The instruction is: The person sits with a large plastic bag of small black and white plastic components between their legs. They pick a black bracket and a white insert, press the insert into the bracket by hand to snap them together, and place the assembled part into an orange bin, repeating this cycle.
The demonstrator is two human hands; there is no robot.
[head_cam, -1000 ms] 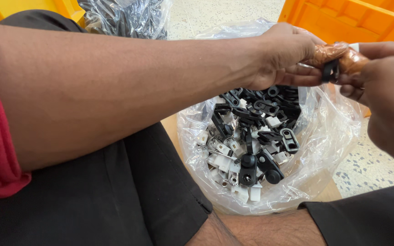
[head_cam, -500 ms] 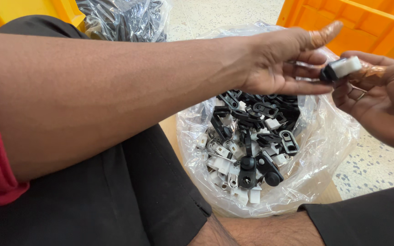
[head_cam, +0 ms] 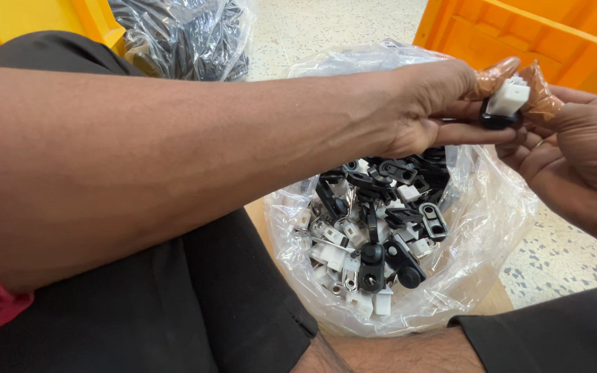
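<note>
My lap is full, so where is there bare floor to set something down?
Speckled floor lies bare right of the clear bag of black and white parts, below the right hand. Another patch runs between the second bag and the orange crate. Both hands crowd the white-and-black piece; left hand.

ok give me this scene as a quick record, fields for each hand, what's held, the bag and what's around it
left hand: fingers pinch a small part from the left
right hand: fingers meet the same part from the right, tan covers on the fingertips
held part: small piece, white block on top, black below
clear plastic bag: open, below the hands, between the person's legs
bag contents: loose black and white parts
orange crate: upper right
second bag: upper left, dark parts inside
floor: speckled
</note>
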